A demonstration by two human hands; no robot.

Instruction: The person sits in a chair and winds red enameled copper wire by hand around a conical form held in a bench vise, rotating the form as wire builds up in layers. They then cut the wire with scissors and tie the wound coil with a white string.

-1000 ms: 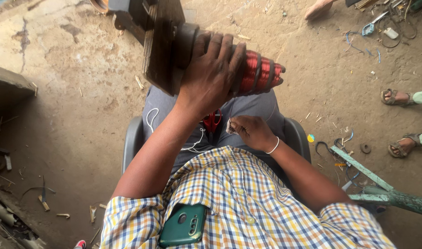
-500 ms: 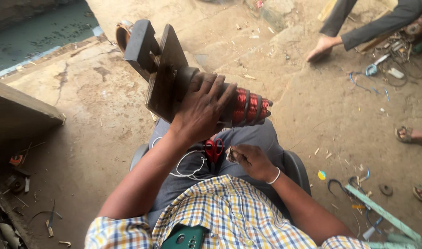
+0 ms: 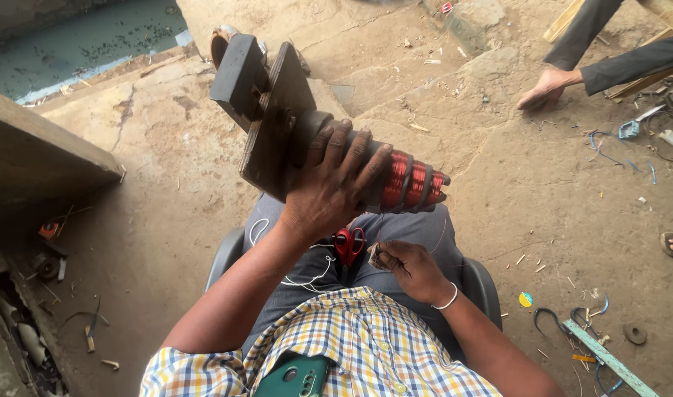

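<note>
Mid coil-winding: left hand (image 3: 329, 195) clamped over coil former (image 3: 336, 158), fingers spread; right hand (image 3: 406, 268) pinched shut on something small, unclear what. Next probably calls for steady wire tension.

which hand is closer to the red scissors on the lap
Right. The right hand lies just beside the red scissors; the left hand is higher, gripping the winding former.

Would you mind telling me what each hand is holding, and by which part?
The left hand grips the winding former around its dark barrel, beside the red copper coils. The right hand pinches something small; unclear what.
</note>
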